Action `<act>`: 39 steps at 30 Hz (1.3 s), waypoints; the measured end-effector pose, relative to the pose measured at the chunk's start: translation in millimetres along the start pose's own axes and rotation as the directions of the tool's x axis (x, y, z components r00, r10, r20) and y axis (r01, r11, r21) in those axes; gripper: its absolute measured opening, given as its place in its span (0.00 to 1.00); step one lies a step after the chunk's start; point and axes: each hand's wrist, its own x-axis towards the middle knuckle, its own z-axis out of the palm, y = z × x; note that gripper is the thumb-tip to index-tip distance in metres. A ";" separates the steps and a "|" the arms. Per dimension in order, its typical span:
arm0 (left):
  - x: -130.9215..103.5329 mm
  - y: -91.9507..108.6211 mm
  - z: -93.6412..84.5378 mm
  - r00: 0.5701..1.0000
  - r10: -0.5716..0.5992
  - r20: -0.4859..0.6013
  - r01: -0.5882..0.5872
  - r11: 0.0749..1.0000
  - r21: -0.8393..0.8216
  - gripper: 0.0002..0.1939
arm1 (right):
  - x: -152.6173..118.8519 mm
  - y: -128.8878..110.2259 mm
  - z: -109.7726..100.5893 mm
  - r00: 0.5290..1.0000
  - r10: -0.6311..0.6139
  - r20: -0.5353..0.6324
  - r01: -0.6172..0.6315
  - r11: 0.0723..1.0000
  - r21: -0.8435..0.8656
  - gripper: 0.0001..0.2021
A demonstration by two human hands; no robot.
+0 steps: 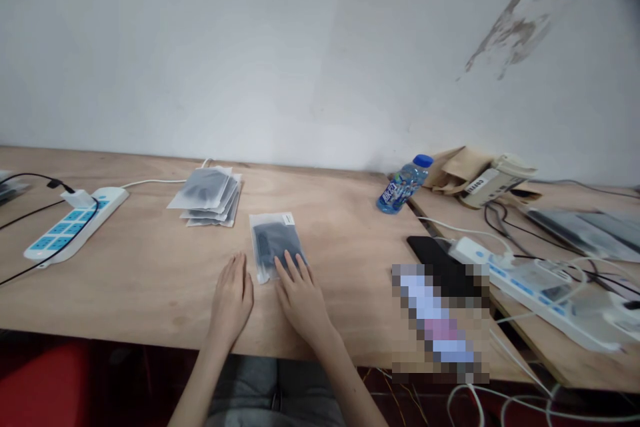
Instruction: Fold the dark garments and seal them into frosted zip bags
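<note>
A frosted plastic bag (275,238) with something dark inside and a small white label at its top right corner lies flat on the wooden table (150,287). My right hand (301,297) rests with spread fingers on the bag's lower right part, covering that corner. Just left of the bag's lower edge, my left hand (233,297) lies on the tabletop, fingers stretched out and holding nothing. Farther back and to the left sits an uneven stack of similar frosted bags (210,193).
A white power strip (80,223) with black cables lies at left. On the right are a blue-capped bottle (404,185), a black flat object (440,260), a blurred-out item (435,320), a coffee cup (493,180), another power strip (530,290) and tangled cables.
</note>
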 end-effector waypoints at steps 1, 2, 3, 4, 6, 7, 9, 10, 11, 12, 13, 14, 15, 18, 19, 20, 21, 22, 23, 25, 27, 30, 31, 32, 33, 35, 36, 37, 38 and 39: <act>-0.3 0.0 1.1 0.999 0.028 0.018 -0.028 0.998 0.047 0.26 | 7.5 1.2 2.2 1.000 0.002 -0.004 -0.002 1.000 -0.006 0.25; -0.3 0.5 2.2 0.998 0.049 0.037 -0.053 0.994 0.091 0.26 | 16.0 2.7 4.9 1.000 0.003 -0.009 -0.003 1.000 -0.012 0.25; -0.2 1.1 3.1 0.997 0.063 0.053 -0.069 0.989 0.129 0.26 | 25.2 4.6 7.7 1.000 0.005 -0.014 -0.006 1.000 -0.019 0.25; -0.1 1.8 3.8 0.996 0.069 0.063 -0.078 0.984 0.159 0.27 | 34.9 6.4 10.7 1.000 0.011 -0.020 -0.011 1.000 -0.027 0.25; 0.3 2.8 4.4 0.995 0.074 0.073 -0.086 0.977 0.193 0.27 | 54.7 9.3 16.4 0.999 0.033 -0.031 -0.034 0.999 -0.041 0.25; 0.4 3.1 4.3 0.994 0.075 0.075 -0.089 0.975 0.202 0.27 | 64.4 9.9 18.8 0.998 0.051 -0.035 -0.053 0.997 -0.048 0.25; 0.5 3.2 3.7 0.994 0.078 0.074 -0.092 0.974 0.208 0.27 | 82.4 9.0 22.6 0.996 0.087 -0.033 -0.089 0.994 -0.058 0.26; 0.5 3.3 3.4 0.994 0.078 0.073 -0.092 0.973 0.210 0.27 | 90.6 7.6 23.9 0.995 0.099 -0.029 -0.101 0.993 -0.060 0.26; 0.5 3.3 3.2 0.994 0.078 0.072 -0.091 0.973 0.211 0.27 | 98.1 5.6 24.9 0.994 0.106 -0.024 -0.107 0.992 -0.061 0.26; 0.6 3.5 3.1 0.995 0.077 0.071 -0.090 0.973 0.213 0.26 | 105.1 3.2 25.8 0.994 0.109 -0.020 -0.110 0.992 -0.059 0.26; 0.7 3.7 2.9 0.995 0.076 0.070 -0.089 0.973 0.213 0.26 | 111.3 0.6 26.5 0.994 0.108 -0.016 -0.109 0.993 -0.054 0.26; 0.8 3.9 2.9 0.995 0.073 0.069 -0.087 0.973 0.214 0.26 | 116.9 -2.3 27.2 0.994 0.110 -0.011 -0.110 0.993 -0.044 0.26; 1.0 4.2 2.8 0.995 0.071 0.069 -0.084 0.974 0.212 0.26 | 121.9 -5.2 27.8 0.994 0.113 -0.004 -0.113 0.993 -0.030 0.26; 1.6 4.6 2.6 0.995 0.070 0.069 -0.082 0.976 0.200 0.26 | 133.3 -13.8 29.8 0.992 0.122 0.017 -0.123 0.992 0.006 0.27; 1.8 4.6 2.6 0.995 0.072 0.071 -0.085 0.977 0.194 0.26 | 136.1 -16.4 30.4 0.993 0.118 0.023 -0.118 0.993 0.013 0.27; 1.9 4.5 2.6 0.995 0.075 0.073 -0.087 0.978 0.187 0.26 | 138.6 -18.7 30.8 0.994 0.108 0.027 -0.109 0.994 0.020 0.27; 2.0 4.4 2.6 0.994 0.076 0.074 -0.089 0.979 0.182 0.26 | 140.7 -20.7 31.3 0.995 0.095 0.031 -0.096 0.995 0.027 0.27; 2.0 4.2 2.7 0.994 0.075 0.074 -0.087 0.980 0.179 0.27 | 142.6 -22.5 31.6 0.996 0.082 0.034 -0.083 0.996 0.036 0.27; 2.0 4.1 2.8 0.995 0.073 0.073 -0.085 0.980 0.178 0.27 | 144.3 -24.0 32.0 0.997 0.071 0.037 -0.073 0.996 0.046 0.27; 2.1 4.1 2.9 0.995 0.068 0.073 -0.081 0.980 0.183 0.27 | 146.8 -26.7 33.1 0.998 0.057 0.039 -0.059 0.996 0.068 0.26; 2.3 4.4 2.6 0.994 0.069 0.079 -0.083 0.979 0.187 0.27 | 148.3 -29.0 34.3 0.998 0.051 0.034 -0.054 0.994 0.092 0.26; 2.8 5.6 1.8 0.994 0.066 0.091 -0.082 0.979 0.184 0.27 | 149.1 -31.2 34.9 0.999 0.051 0.014 -0.052 0.990 0.134 0.25; 2.8 6.0 1.5 0.994 0.062 0.089 -0.078 0.980 0.181 0.27 | 149.1 -31.1 34.1 0.999 0.050 0.005 -0.050 0.987 0.150 0.25; 2.7 6.5 1.4 0.994 0.059 0.087 -0.073 0.982 0.176 0.27 | 148.7 -30.4 32.7 0.999 0.047 -0.005 -0.046 0.985 0.167 0.24; 2.4 6.8 1.3 0.995 0.056 0.083 -0.069 0.983 0.171 0.27 | 147.9 -28.9 30.6 0.999 0.041 -0.016 -0.038 0.982 0.185 0.24; 1.7 7.2 1.4 0.996 0.053 0.075 -0.064 0.985 0.159 0.26 | 143.2 -23.2 24.3 0.999 0.022 -0.045 -0.011 0.975 0.223 0.24; 1.5 7.2 1.3 0.996 0.051 0.073 -0.062 0.987 0.150 0.26 | 138.4 -19.1 20.3 0.998 0.011 -0.063 0.004 0.971 0.240 0.24; 1.5 7.3 0.9 0.996 0.049 0.073 -0.059 0.989 0.138 0.26 | 131.3 -14.2 16.0 0.997 0.002 -0.079 0.018 0.968 0.251 0.24; 1.8 7.5 0.2 0.997 0.044 0.071 -0.052 0.991 0.120 0.26 | 121.6 -8.9 11.7 0.995 -0.001 -0.099 0.027 0.964 0.266 0.24; 2.6 8.0 -0.9 0.997 0.034 0.067 -0.041 0.995 0.096 0.25 | 109.2 -3.3 7.5 0.993 0.007 -0.117 0.027 0.956 0.291 0.23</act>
